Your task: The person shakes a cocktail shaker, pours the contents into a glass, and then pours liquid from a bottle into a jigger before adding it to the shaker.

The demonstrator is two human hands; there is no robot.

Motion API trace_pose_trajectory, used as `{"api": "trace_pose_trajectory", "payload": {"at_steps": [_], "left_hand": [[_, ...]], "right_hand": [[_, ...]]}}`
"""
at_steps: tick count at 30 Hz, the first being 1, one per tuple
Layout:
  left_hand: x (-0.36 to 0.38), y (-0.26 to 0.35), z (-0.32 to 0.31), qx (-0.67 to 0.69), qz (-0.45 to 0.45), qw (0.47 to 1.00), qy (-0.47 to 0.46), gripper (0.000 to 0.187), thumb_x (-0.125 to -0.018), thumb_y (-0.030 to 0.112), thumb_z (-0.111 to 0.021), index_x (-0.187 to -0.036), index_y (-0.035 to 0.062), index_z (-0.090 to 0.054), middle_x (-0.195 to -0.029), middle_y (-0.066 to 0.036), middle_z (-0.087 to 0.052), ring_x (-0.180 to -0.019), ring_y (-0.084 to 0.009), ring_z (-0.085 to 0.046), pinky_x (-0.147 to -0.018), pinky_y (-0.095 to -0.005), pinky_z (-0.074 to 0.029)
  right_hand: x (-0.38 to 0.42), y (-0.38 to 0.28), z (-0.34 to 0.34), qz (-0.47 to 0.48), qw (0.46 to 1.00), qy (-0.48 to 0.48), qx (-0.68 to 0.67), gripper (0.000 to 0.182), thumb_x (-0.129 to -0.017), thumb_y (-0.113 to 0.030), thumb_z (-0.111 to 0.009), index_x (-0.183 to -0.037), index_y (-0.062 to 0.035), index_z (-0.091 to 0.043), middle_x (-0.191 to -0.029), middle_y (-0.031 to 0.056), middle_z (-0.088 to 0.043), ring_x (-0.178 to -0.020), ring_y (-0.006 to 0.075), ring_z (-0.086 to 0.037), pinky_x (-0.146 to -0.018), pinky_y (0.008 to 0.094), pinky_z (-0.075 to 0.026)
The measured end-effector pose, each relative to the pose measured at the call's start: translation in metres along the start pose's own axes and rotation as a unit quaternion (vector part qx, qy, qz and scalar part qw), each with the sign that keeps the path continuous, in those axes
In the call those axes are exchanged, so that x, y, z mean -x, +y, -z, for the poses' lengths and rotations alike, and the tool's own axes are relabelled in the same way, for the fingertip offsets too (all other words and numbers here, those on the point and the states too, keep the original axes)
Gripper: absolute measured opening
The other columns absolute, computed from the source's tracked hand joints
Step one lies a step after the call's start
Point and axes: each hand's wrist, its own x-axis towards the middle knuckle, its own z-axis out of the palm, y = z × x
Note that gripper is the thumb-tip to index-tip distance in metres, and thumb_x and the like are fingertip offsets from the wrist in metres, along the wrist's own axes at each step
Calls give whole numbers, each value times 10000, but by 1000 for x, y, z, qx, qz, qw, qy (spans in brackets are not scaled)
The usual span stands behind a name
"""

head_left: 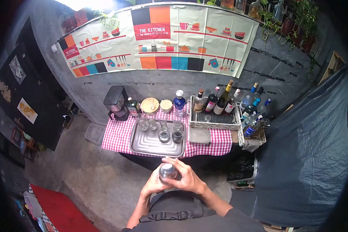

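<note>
A shiny metal cocktail shaker (pixel 168 171) is held in front of my body, below the table's front edge. My left hand (pixel 154 183) is wrapped around its left side. My right hand (pixel 189 179) grips it from the right, with its fingers reaching over near the top. The shaker's lower part is hidden by my hands. Beyond it, a metal tray (pixel 146 145) lies on the table, bearing several glass vessels. Two of these, a left carafe (pixel 164 134) and a right carafe (pixel 178 134), appear to contain some liquid.
A red-checked tablecloth (pixel 113 135) covers the table. Along the back stand a coffee maker (pixel 117 103), lidded jars and a blue bottle (pixel 179 103). To the right, a white basket (pixel 214 124) holds several bottles, beside a grey folded cloth (pixel 200 136). Dark plastic sheeting (pixel 303 154) hangs farther right.
</note>
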Motion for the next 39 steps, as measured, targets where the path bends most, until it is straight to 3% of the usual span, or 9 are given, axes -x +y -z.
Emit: {"api": "trace_pose_trajectory", "payload": {"at_steps": [2, 4, 8, 14, 18, 24, 29, 34, 39], "left_hand": [[1, 1, 10, 16, 4, 1000, -7, 811, -651, 80, -892, -1357, 34, -496, -1197, -72, -626, -1119, -164, -604, -981, -344, -503], [-1, 5, 12, -135, -50, 990, 16, 816, -610, 101, -923, -1317, 46, -519, -1215, -57, -611, -1120, -167, -591, -993, -347, -489], [-1, 6, -3, -42, -4, 999, 17, 788, -625, 92, -909, -1319, 40, -540, -1207, -61, -625, -1126, -167, -594, -986, -341, -492], [-2, 3, 14, -113, -28, 993, -7, 736, -619, 128, -903, -1265, 50, -559, -1171, -51, -628, -1098, -160, -598, -960, -346, -502], [0, 9, -4, -46, 5, 999, 8, 723, -653, 157, -899, -1278, 30, -557, -1161, -71, -639, -1068, -166, -613, -947, -330, -506], [-2, 8, 16, -118, -52, 992, -2, 720, -607, 126, -923, -1230, 27, -576, -1183, -66, -638, -1106, -165, -609, -962, -350, -510], [-1, -5, 3, -68, -1, 998, 19, 752, -635, 112, -897, -1295, 36, -545, -1140, -68, -648, -1069, -160, -619, -935, -346, -518], [-4, 2, 13, -148, -63, 987, -2, 756, -629, 104, -878, -1303, 36, -543, -1146, -77, -653, -1068, -158, -619, -941, -338, -510], [-4, 5, 4, -114, -21, 993, 12, 668, -648, 95, -881, -1234, 43, -566, -1101, -41, -649, -999, -138, -622, -894, -321, -527]], "right_hand": [[5, -3, 8, 36, 999, -25, 8, 644, -832, -294, -796, -1373, -62, -534, -1386, 183, -572, -1330, 385, -516, -1143, 570, -331], [11, 2, 11, 39, 999, -25, 2, 647, -830, -297, -799, -1373, -66, -535, -1374, 159, -587, -1340, 391, -506, -1136, 598, -326], [0, 2, 10, -54, 997, 18, -42, 622, -806, -256, -812, -1331, -24, -573, -1304, 186, -626, -1291, 373, -556, -1117, 438, -399], [10, 2, 8, 57, 997, -43, 18, 641, -777, -249, -845, -1331, -66, -582, -1332, 137, -626, -1368, 406, -475, -1162, 586, -276], [2, 13, 6, -31, 999, 8, -10, 647, -771, -263, -838, -1327, -52, -583, -1340, 138, -626, -1361, 397, -484, -1123, 508, -387], [8, 1, 6, 44, 998, -43, 21, 624, -782, -256, -841, -1324, -74, -590, -1344, 135, -624, -1367, 397, -481, -1167, 579, -282], [-1, 11, 4, -18, 1000, 5, -4, 661, -775, -247, -837, -1345, -45, -571, -1345, 158, -619, -1340, 390, -508, -1136, 494, -376], [7, 4, 3, 61, 995, -64, 50, 676, -804, -322, -808, -1379, -72, -555, -1371, 140, -600, -1367, 372, -486, -1146, 604, -309], [-1, 16, 11, 0, 1000, -23, 4, 632, -776, -228, -830, -1334, -45, -596, -1323, 164, -635, -1311, 367, -544, -1124, 471, -398]]}}
